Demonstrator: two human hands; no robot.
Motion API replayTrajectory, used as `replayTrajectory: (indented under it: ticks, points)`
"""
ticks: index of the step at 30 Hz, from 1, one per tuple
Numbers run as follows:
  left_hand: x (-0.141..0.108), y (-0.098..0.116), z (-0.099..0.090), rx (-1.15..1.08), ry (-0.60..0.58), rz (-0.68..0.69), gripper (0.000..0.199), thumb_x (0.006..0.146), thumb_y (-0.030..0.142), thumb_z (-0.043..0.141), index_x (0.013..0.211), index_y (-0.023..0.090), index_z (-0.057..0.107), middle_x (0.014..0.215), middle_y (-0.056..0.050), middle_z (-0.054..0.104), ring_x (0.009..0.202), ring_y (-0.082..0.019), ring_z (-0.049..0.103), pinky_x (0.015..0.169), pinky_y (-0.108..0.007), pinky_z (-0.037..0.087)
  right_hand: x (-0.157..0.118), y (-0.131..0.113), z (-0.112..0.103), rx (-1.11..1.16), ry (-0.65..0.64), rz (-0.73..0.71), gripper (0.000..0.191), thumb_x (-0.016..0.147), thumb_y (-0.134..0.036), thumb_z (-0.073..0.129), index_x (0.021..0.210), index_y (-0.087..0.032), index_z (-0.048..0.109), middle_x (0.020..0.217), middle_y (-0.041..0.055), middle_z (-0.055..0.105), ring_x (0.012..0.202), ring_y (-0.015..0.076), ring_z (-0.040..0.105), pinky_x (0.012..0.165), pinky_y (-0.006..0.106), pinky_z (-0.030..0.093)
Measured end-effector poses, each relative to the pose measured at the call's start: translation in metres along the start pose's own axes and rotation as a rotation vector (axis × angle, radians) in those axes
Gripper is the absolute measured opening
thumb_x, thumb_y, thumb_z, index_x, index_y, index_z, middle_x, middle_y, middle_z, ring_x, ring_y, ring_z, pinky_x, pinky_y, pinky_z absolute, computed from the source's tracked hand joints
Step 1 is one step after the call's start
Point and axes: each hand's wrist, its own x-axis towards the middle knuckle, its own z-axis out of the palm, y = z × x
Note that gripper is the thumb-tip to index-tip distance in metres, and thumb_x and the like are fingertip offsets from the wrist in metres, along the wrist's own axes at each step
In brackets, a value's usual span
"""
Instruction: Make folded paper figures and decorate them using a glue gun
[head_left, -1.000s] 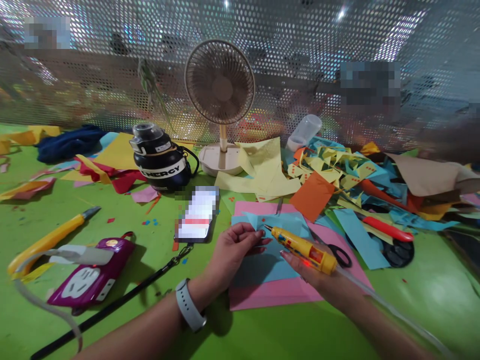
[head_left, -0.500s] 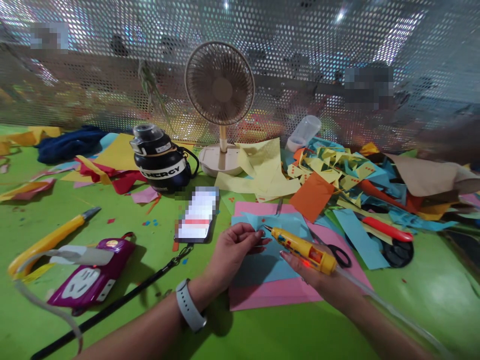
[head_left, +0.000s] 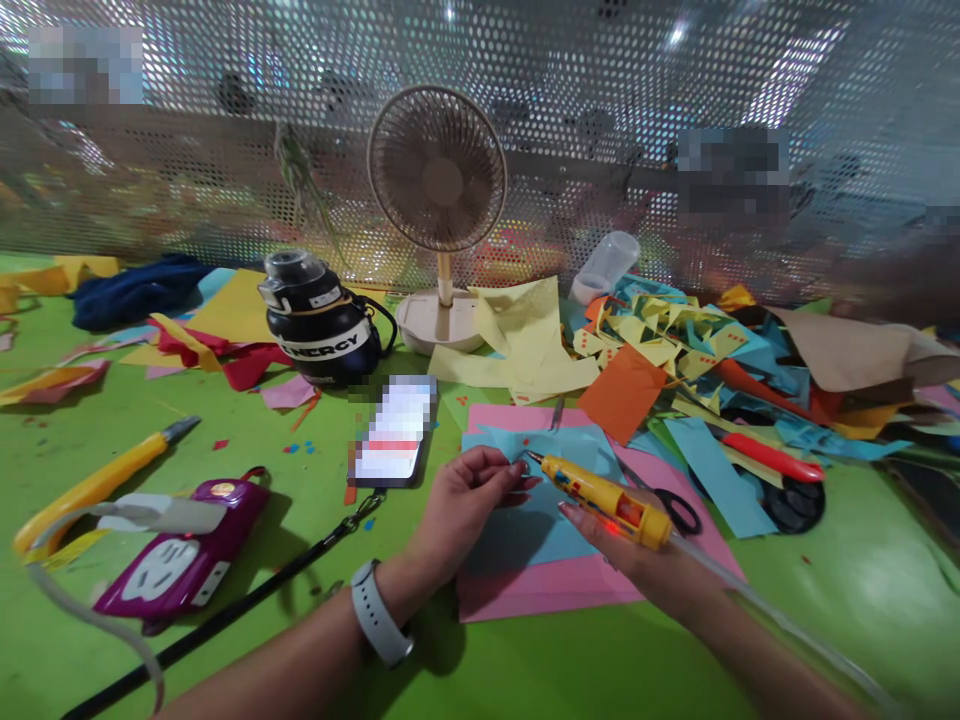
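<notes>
My right hand point(head_left: 622, 540) is closed around a yellow corded hot glue pen point(head_left: 600, 495). Its pointed metal tip aims left, close to my left fingertips, and a red light glows on its body. My left hand point(head_left: 476, 500) is pinched together; whatever lies between its fingers is too small to make out. Beneath both hands, a creased blue paper point(head_left: 517, 540) rests on pink paper sheets point(head_left: 555, 590). Black-handled scissors point(head_left: 679, 510) lie partly hidden behind the pen.
Left of me are a purple power bank point(head_left: 180, 550) with a plugged-in cable, a yellow cutter point(head_left: 97, 480) and a phone point(head_left: 394, 430). A black bottle point(head_left: 322, 320) and a fan point(head_left: 439, 170) stand behind. Paper scraps point(head_left: 652, 330) and red-handled scissors point(head_left: 780, 458) lie right.
Hardly anything differs. The view has shifted very slightly, while both hands and the hot glue pen hold the same position.
</notes>
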Motion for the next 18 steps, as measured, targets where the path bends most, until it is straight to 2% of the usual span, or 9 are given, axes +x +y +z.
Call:
replayTrajectory:
  ticks: [4,8,11,14,18]
  points:
    - [0.001,-0.002,-0.001,0.031,-0.001,0.036,0.028,0.063,0.030,0.083,0.072,0.017,0.061,0.069,-0.003,0.072,0.068,-0.018,0.071,0.066,-0.029,0.055,0.000,0.002,0.000,-0.022,0.000,-0.006,0.022,0.080,-0.044,0.061,0.075,-0.023,0.064,0.051,-0.0025,0.052,0.043,0.0140,0.046,0.036,0.027,0.040]
    - [0.002,-0.005,-0.003,0.126,-0.001,0.122,0.020,0.067,0.028,0.080,0.070,0.017,0.063,0.068,-0.003,0.071,0.069,-0.019,0.070,0.064,-0.029,0.055,0.001,0.005,0.000,-0.056,-0.031,-0.061,0.024,0.083,-0.043,0.060,0.076,-0.020,0.061,0.059,-0.0014,0.055,0.053,0.0141,0.051,0.047,0.026,0.044]
    - [0.001,-0.005,-0.004,0.240,0.004,0.199,0.015,0.070,0.026,0.077,0.068,0.018,0.065,0.067,-0.003,0.071,0.070,-0.019,0.070,0.063,-0.027,0.055,0.001,0.007,-0.001,-0.186,-0.048,-0.115,0.026,0.085,-0.041,0.057,0.069,-0.021,0.054,0.057,-0.0033,0.049,0.053,0.0122,0.048,0.047,0.024,0.037]
    - [0.001,-0.003,-0.005,0.313,0.015,0.235,0.013,0.072,0.026,0.075,0.068,0.018,0.066,0.067,-0.003,0.071,0.071,-0.019,0.070,0.063,-0.025,0.054,0.002,0.011,-0.004,-0.379,0.007,-0.261,0.027,0.084,-0.036,0.058,0.065,-0.022,0.045,0.054,-0.0043,0.046,0.048,0.0111,0.045,0.047,0.024,0.032]
    - [0.002,0.001,-0.004,0.166,0.033,0.112,0.023,0.065,0.032,0.081,0.070,0.017,0.063,0.067,-0.001,0.070,0.072,-0.020,0.071,0.063,-0.026,0.055,0.000,0.012,-0.015,-0.610,0.059,-0.457,0.012,0.082,-0.029,0.056,0.076,-0.021,0.049,0.066,0.0012,0.056,0.057,0.0155,0.053,0.054,0.027,0.036]
